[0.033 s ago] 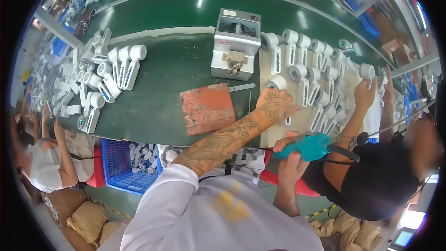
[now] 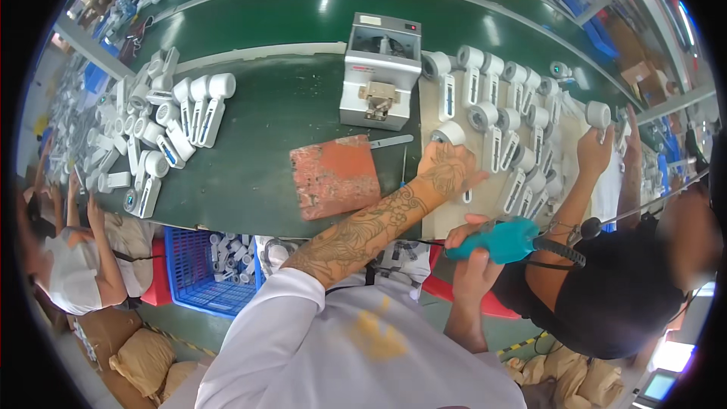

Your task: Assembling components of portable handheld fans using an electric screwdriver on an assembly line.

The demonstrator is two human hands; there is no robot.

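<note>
My left hand (image 2: 447,167), at the end of a tattooed forearm, is closed over a white device (image 2: 449,133) with a round head and a long handle. Its head shows above my knuckles and its handle end below my palm; the fingers' undersides are hidden. Close to my body, my right hand (image 2: 473,269) wraps round a teal powered screwdriver (image 2: 496,241) with a coiled black cord; its tip points left and is hard to make out. Similar white devices (image 2: 482,117) lie in rows on a beige mat (image 2: 447,216) just right of my left hand.
A grey machine (image 2: 379,76) stands behind a worn red pad (image 2: 333,178), near a flat metal strip (image 2: 391,141) and a thin screwdriver (image 2: 404,167). More white devices (image 2: 201,110) pile up at left. A blue crate (image 2: 201,280) sits below the table edge. A co-worker's hand (image 2: 594,153) is at right.
</note>
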